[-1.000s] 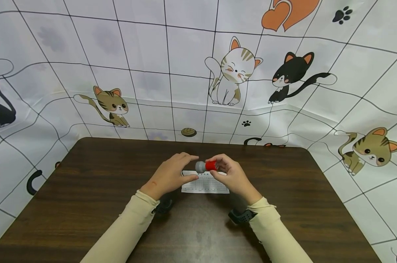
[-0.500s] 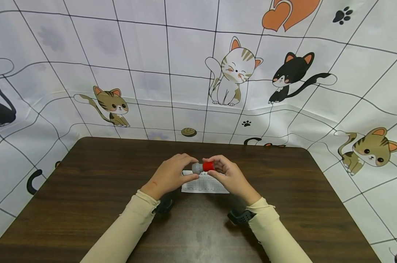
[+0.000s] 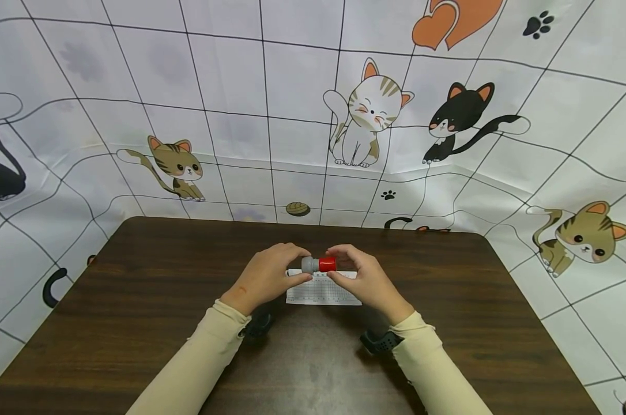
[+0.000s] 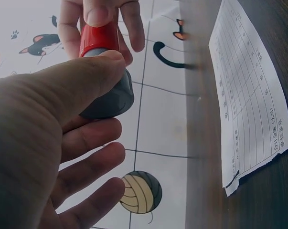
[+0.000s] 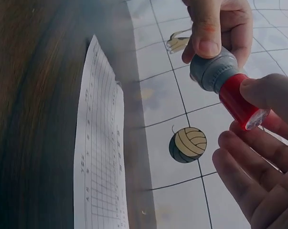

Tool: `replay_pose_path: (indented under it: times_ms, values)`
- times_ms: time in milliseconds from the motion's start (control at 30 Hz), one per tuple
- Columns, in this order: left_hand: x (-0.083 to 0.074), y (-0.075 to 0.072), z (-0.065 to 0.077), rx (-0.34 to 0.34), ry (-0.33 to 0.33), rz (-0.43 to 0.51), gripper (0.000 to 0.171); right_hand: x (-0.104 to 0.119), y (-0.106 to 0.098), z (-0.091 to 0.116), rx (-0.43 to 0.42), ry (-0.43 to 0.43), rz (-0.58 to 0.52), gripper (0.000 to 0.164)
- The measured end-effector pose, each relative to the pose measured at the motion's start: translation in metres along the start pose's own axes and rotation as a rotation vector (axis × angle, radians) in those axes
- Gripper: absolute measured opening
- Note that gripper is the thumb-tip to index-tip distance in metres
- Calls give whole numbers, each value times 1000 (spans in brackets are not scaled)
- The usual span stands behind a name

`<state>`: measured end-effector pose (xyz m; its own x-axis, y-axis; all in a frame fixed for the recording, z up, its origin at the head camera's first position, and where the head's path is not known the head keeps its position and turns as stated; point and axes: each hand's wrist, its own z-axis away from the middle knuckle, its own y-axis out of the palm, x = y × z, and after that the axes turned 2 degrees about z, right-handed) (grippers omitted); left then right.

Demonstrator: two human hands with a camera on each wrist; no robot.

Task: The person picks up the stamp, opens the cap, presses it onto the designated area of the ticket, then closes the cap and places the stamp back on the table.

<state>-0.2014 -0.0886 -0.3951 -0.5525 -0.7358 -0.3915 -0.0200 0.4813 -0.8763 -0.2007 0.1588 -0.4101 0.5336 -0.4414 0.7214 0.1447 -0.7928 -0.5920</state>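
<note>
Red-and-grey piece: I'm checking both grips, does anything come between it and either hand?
Nothing visible does: the left hand pinches the grey end, the right hand the red end; the paper sheet lies below.

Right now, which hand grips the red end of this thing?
The right hand pinches the red end; the left hand pinches the grey end.

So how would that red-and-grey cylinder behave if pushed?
The red-and-grey cylinder would probably roll on its side, since it looks round. It seems stiff, showing no dent where pinched. Its shiny red part might feel slippery.
</note>
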Motion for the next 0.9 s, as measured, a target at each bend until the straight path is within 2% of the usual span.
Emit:
replay_pose_path:
  times_ms: [233,900]
  values:
    - [1,1,-1,-16,19,-18,45,1,-1,1,-12,-33,111,38]
    - [0,0,-1,-34,48,-38,46,-1,-2,1,0,-94,242,29]
